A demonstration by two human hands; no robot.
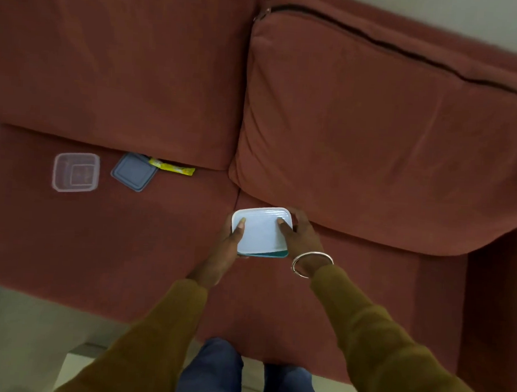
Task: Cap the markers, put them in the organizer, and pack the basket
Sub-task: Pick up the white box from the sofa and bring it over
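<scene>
A small box with a white lid and a teal base [261,234] is held over the seat of a red sofa, near the gap between its cushions. My left hand [228,245] grips its left side with the thumb lying on the lid. My right hand [299,233] grips its right side, thumb on the lid too; a silver bangle sits at that wrist. No markers, organizer or basket show in this view.
On the sofa seat [128,233] to the left lie a clear plastic container [75,172], a blue-grey lid [134,172] and a yellow packet [174,167] tucked under the back cushion. A loose back cushion [376,136] leans at the right. Pale floor lies below.
</scene>
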